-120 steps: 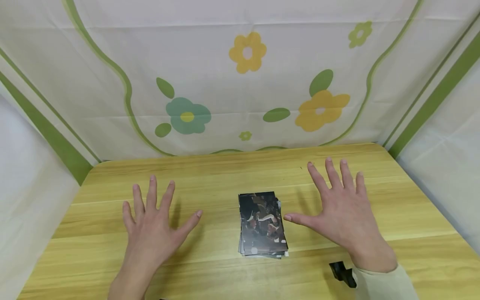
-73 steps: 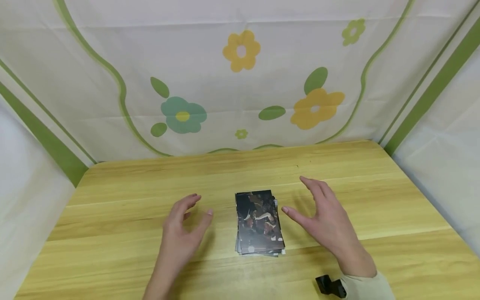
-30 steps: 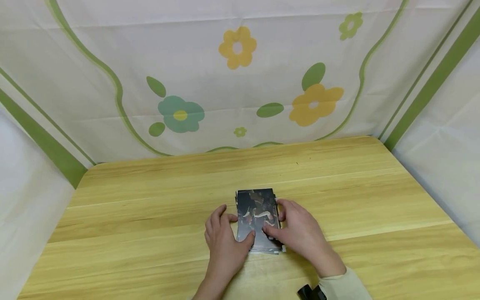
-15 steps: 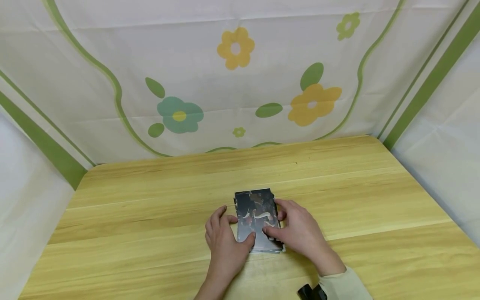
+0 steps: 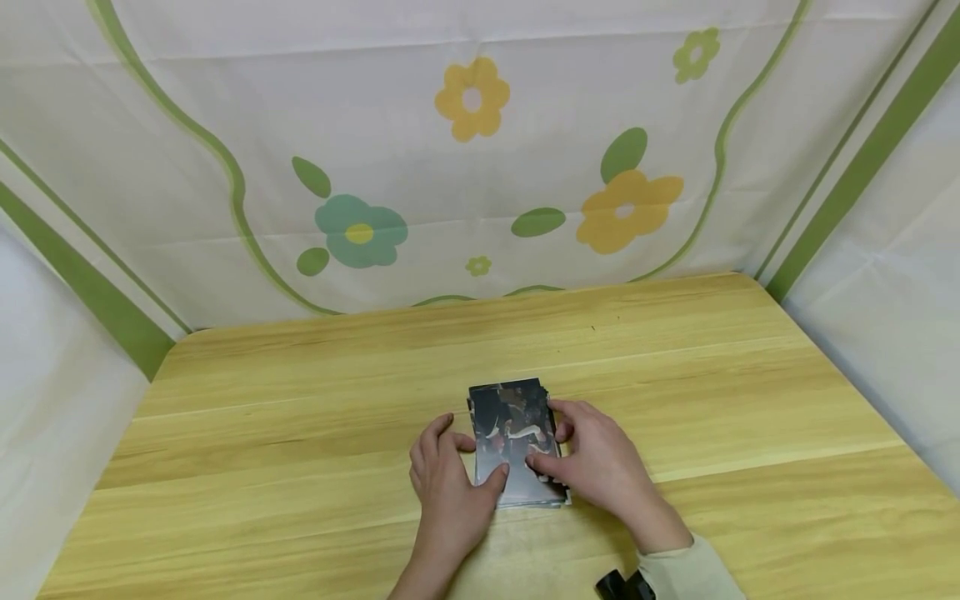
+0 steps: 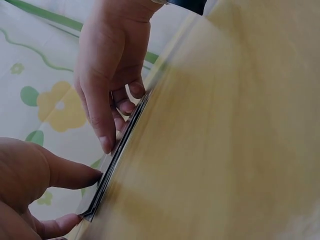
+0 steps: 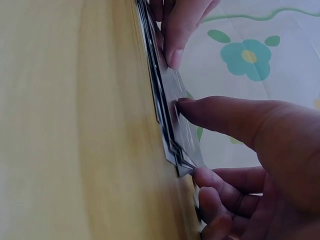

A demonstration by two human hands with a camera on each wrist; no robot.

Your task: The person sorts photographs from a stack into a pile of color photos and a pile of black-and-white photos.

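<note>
A stack of glossy photo cards (image 5: 512, 408), its top print dark with pale shapes, lies flat on the wooden table. My left hand (image 5: 452, 485) grips its left side, thumb on the top card near the front and fingers at the edge. From the right, my right hand (image 5: 602, 467) holds it likewise, thumb on the print and curled fingers against the side. Several layers of the stack (image 7: 163, 107) show unevenly along the edge in the right wrist view. In the left wrist view both thumbs press on the top of the stack (image 6: 116, 157).
The wooden table (image 5: 285, 417) has rounded far corners. Behind it hangs a white cloth (image 5: 375, 108) printed with flowers and green lines, with cloth on both sides too. A small black object (image 5: 624, 585) sits by the right sleeve (image 5: 690, 571).
Both hands, first spread apart above the table, have come inward and taken hold of the stack from both sides. Over the last second its cards have shifted slightly into closer line.
</note>
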